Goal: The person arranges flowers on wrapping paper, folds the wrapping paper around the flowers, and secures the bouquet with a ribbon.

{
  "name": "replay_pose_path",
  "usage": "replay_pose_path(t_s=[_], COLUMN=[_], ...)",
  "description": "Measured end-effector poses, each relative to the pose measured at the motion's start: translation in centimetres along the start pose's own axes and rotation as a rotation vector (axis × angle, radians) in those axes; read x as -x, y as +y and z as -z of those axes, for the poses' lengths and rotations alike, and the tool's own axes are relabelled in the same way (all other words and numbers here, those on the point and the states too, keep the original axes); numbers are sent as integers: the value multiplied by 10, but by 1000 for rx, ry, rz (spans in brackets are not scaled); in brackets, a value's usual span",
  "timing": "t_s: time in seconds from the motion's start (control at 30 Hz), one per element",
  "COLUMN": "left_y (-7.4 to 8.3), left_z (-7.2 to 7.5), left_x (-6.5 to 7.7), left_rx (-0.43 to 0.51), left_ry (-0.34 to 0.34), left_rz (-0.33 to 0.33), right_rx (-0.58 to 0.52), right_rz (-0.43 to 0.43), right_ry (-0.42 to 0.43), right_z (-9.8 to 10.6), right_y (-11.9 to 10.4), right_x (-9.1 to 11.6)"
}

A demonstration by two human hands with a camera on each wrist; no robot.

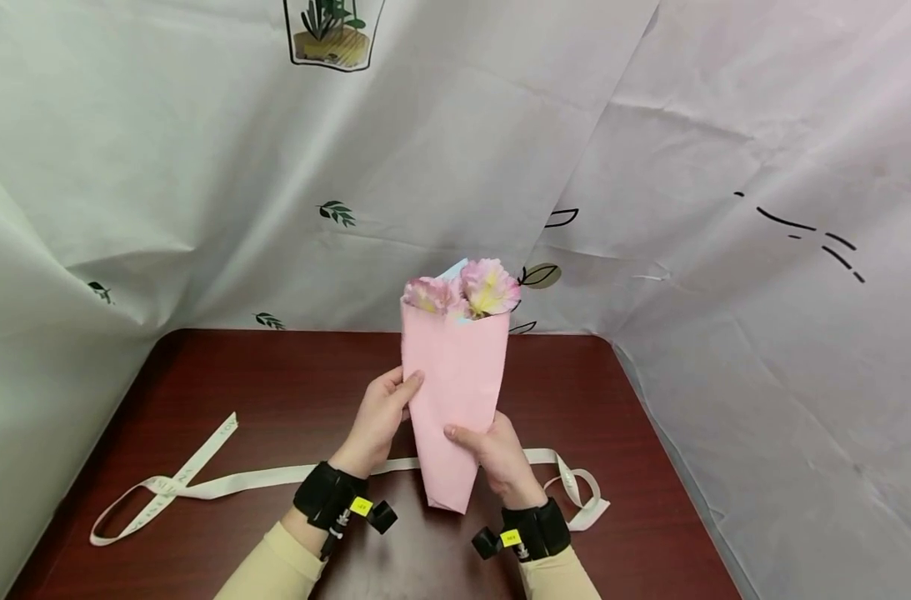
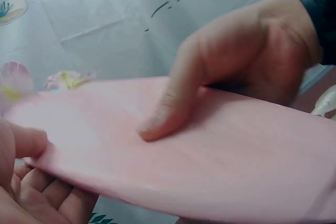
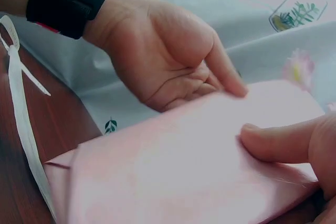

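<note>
A bouquet in pink wrapping paper (image 1: 455,375) is held up over the table, its narrow end toward me. Pink and yellow flowers (image 1: 491,287) stick out of its wide top. My left hand (image 1: 380,417) grips the left edge, thumb on the front and fingers behind the paper. Lower down, my right hand (image 1: 500,457) holds the right side, its thumb (image 2: 157,121) pressed across the front. In the right wrist view the left hand (image 3: 168,51) pinches the far edge, and a fold shows at the paper's bottom end.
A white printed ribbon (image 1: 237,483) lies across the dark red table (image 1: 275,375), passing behind the bouquet. It loops at the left and curls at the right. Pale cloth (image 1: 440,150) with plant drawings hangs behind the table and along its sides.
</note>
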State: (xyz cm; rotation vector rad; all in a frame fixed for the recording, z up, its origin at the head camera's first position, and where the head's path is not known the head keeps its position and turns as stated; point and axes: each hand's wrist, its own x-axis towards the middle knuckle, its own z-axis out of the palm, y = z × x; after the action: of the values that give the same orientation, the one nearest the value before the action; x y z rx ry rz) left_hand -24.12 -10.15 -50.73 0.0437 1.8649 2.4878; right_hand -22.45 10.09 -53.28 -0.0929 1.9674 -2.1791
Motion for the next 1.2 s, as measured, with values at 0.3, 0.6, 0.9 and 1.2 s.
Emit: replay_pose_path(t_s=[0.3, 0.6, 0.9, 1.2], left_y=[2, 7, 4, -4], left_z=[9, 20, 24, 29], left_x=[-9, -12, -16, -14], left_rx=[84, 111, 95, 78], left_ry=[49, -24, -12, -165], left_rz=[29, 67, 54, 115], right_rx=[37, 32, 55, -6], right_rz=[-33, -16, -4, -21], right_ry=[-75, -117, -138, -42], right_z=[-1, -1, -4, -8], right_y=[3, 3, 7, 11], right_x=[-2, -4, -6, -9])
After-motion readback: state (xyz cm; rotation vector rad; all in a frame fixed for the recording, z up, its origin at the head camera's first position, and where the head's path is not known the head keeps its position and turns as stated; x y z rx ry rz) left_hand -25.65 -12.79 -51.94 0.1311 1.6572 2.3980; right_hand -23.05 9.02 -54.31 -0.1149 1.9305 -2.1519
